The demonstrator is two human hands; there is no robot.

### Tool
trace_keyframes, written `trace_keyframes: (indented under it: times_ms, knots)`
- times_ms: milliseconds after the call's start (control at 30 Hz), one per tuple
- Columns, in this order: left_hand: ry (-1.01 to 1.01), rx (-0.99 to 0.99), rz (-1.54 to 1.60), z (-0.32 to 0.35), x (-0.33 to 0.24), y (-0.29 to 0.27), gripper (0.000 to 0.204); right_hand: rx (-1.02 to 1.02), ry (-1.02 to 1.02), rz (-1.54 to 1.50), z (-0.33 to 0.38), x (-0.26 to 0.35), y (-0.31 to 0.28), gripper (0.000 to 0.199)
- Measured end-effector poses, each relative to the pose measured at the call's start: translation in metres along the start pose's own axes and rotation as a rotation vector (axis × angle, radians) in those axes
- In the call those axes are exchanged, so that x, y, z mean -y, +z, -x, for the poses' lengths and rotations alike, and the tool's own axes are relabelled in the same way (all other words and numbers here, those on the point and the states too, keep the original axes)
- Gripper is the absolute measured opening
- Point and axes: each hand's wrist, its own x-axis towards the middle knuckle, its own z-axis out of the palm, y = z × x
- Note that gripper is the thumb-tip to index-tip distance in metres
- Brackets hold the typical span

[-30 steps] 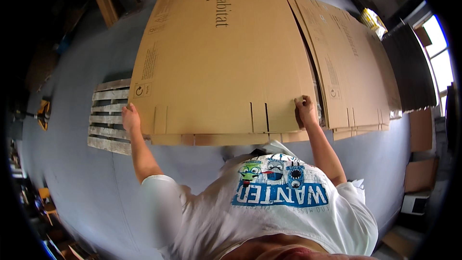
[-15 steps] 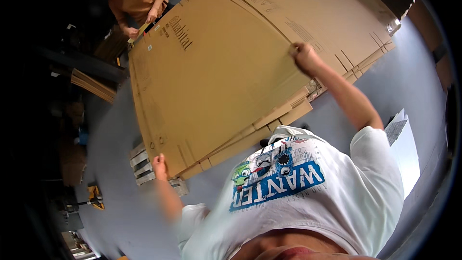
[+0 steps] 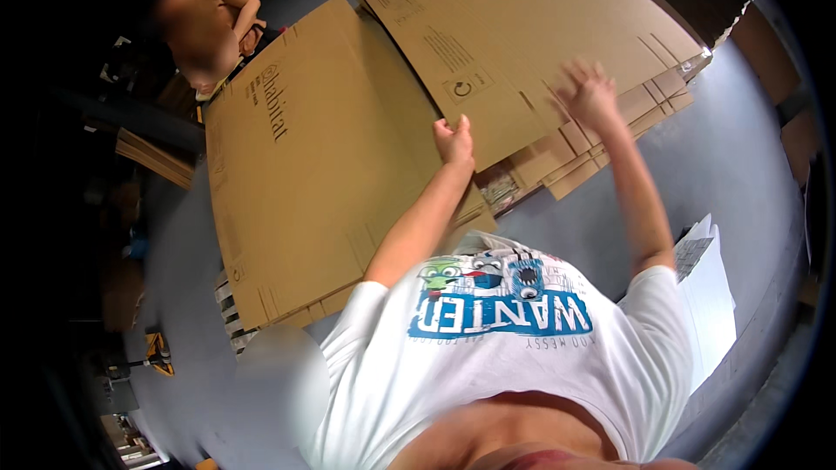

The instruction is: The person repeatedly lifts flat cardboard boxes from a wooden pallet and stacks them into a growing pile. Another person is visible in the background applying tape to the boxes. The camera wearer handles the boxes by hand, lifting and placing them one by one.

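Observation:
My left hand (image 3: 455,141) is closed on the near left edge of a large flat brown cardboard sheet (image 3: 514,35), the top one of the right stack. Over the same sheet, near its right part, my right hand (image 3: 589,97) is spread open and blurred by motion; whether it touches the board I cannot tell. Left of these lies another big printed cardboard sheet (image 3: 305,174) on top of a second stack. A dark gap separates the two top sheets towards the far side.
A co-worker (image 3: 209,30) in an orange-brown shirt is at the far left corner of the left stack. Wooden pallets (image 3: 228,313) show under the boards. White sheets (image 3: 710,296) lean at the right, and a yellow-and-black tool (image 3: 158,353) stands at the left.
My left hand has left the left sheet's near corner and taken the right sheet's edge. My right hand has let go of the left sheet and moved right. The right top sheet has shifted nearer.

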Motion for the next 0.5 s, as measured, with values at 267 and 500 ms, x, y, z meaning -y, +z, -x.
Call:
trace_keyframes:
  times_ms: [267,500]
  knots:
    - [-0.04,0.389,-0.865,0.06,0.059,0.038,0.024,0.339,0.127,-0.053,0.055,-0.034,0.136,0.061]
    - [0.066,0.476,-0.44,0.089,-0.062,-0.096,0.014,0.367,0.094,0.048,0.062,-0.023,0.13,0.061]
